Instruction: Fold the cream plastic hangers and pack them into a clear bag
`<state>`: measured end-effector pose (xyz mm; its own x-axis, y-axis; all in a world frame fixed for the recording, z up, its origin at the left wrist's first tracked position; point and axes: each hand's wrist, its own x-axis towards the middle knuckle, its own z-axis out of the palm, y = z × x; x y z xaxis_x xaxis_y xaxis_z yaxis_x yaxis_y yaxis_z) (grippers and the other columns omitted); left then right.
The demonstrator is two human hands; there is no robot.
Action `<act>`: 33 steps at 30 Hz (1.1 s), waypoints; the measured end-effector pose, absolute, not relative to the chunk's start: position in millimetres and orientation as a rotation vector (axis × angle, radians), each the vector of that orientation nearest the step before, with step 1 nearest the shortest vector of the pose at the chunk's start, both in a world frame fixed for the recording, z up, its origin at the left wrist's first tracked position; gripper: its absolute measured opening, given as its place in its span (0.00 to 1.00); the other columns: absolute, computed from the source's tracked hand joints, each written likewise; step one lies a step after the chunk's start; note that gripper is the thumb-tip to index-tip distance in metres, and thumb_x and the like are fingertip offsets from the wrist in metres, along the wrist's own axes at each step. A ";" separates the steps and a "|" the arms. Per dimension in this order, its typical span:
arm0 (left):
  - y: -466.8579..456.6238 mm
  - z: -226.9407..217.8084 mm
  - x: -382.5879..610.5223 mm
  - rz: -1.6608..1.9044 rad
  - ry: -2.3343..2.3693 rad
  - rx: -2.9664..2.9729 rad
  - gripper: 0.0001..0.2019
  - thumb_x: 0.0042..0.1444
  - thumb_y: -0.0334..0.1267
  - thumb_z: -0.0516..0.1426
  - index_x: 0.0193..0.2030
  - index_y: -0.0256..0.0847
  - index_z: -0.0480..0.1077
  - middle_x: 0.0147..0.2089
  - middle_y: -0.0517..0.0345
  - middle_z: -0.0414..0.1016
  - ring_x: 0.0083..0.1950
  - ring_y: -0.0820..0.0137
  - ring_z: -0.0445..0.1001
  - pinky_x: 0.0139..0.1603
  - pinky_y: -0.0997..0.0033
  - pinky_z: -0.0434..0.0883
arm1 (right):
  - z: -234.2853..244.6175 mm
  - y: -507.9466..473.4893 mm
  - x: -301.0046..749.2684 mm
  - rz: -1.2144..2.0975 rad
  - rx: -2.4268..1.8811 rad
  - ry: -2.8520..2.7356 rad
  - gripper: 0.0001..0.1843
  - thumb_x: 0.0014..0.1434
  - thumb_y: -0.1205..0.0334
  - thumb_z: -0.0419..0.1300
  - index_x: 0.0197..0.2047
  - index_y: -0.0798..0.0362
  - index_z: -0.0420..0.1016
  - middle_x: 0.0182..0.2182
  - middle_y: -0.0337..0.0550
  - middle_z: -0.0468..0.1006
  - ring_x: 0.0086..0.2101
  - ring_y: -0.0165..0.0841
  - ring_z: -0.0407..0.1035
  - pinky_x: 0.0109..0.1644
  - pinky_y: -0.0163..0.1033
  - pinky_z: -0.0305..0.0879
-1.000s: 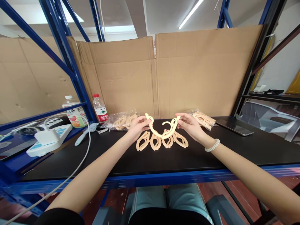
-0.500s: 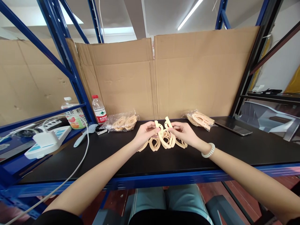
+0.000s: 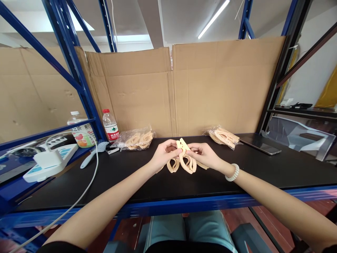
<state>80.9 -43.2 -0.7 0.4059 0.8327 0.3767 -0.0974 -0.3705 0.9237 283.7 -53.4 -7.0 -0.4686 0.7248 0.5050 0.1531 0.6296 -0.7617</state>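
A black tabletop (image 3: 263, 168) with a blue front edge spans the view, backed by a wall of flattened brown cardboard sheets (image 3: 184, 91) set between blue steel shelving posts (image 3: 71, 59). On the shelf at the left lie a white power strip (image 3: 50, 160) with a white cable (image 3: 86, 189) trailing off it, a squat drink bottle with a pink fruit label (image 3: 80, 131) and a clear water bottle with a red cap (image 3: 110, 125). At the back of the tabletop sit two clear plastic bags of beige parts, one on the left (image 3: 137, 138) and one on the right (image 3: 223, 135), and a dark flat tablet (image 3: 259, 144) lies beyond the right bag. Near the middle, the left hand (image 3: 163, 154) and the right hand (image 3: 204, 154), which wears a white bead bracelet (image 3: 232, 173) at the wrist, meet with their fingertips pinched together on a beige plastic folding hanger (image 3: 187, 160), folded into a narrow loop. The hanger stands between the two hands, its top held at the fingertips and its lower end pointing toward the person. Just behind and beside it, more beige looped pieces (image 3: 172, 165) lie flat on the tabletop, partly hidden by the hands.
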 end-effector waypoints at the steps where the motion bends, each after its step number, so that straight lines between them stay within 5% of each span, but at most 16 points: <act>1: -43.2 -0.9 81.0 1.144 0.662 1.651 0.15 0.48 0.41 0.67 0.40 0.36 0.72 0.38 0.55 0.75 0.36 0.70 0.75 0.34 0.72 0.74 | -7.4 -53.9 283.2 0.831 -0.682 -1.974 0.19 0.60 0.50 0.59 0.47 0.56 0.75 0.28 0.41 0.80 0.29 0.33 0.75 0.32 0.35 0.70; 18: -45.6 -3.8 84.8 1.024 0.712 1.693 0.13 0.52 0.43 0.64 0.40 0.37 0.72 0.32 0.58 0.73 0.29 0.75 0.72 0.30 0.76 0.72 | -4.4 -55.4 277.1 0.925 -0.780 -1.968 0.20 0.56 0.43 0.60 0.32 0.54 0.69 0.22 0.37 0.73 0.23 0.30 0.70 0.25 0.33 0.65; 33: -28.6 12.0 60.6 1.255 0.840 1.557 0.17 0.49 0.46 0.65 0.42 0.39 0.74 0.35 0.58 0.71 0.28 0.77 0.69 0.30 0.75 0.70 | 11.8 -29.0 326.4 1.030 -0.983 -1.740 0.20 0.56 0.44 0.59 0.31 0.54 0.66 0.22 0.38 0.72 0.20 0.26 0.64 0.21 0.30 0.58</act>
<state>60.6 -28.6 12.0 0.2419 0.9128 0.3291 -0.0433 -0.3287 0.9434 326.4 -29.0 11.8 -0.3157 0.9074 0.2773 0.1933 0.3476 -0.9175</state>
